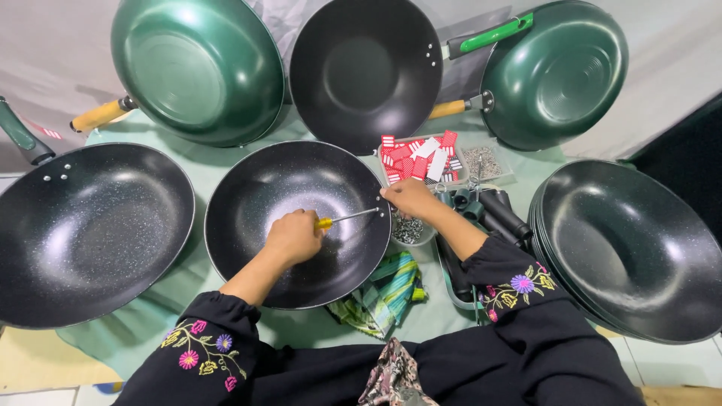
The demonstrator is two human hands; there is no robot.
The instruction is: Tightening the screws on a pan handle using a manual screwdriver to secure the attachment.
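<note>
Speckled black wok (pixel 263 195), round and glossy, on the worktop (pixel 150 319).
Left hand (pixel 295 237) gripped a yellow-handled screwdriver (pixel 347 219); right hand (pixel 410 198) pinched shut at the rim.

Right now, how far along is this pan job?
Done: three pans propped at the back carry handles. In hand: the left hand drives a screwdriver at the rim of the centre pan, steadied by the right hand. Left: the handleless stack and loose black handles.

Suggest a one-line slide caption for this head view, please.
Left hand drives a yellow-handled screwdriver into a black wok rim steadied by the right hand.
</note>
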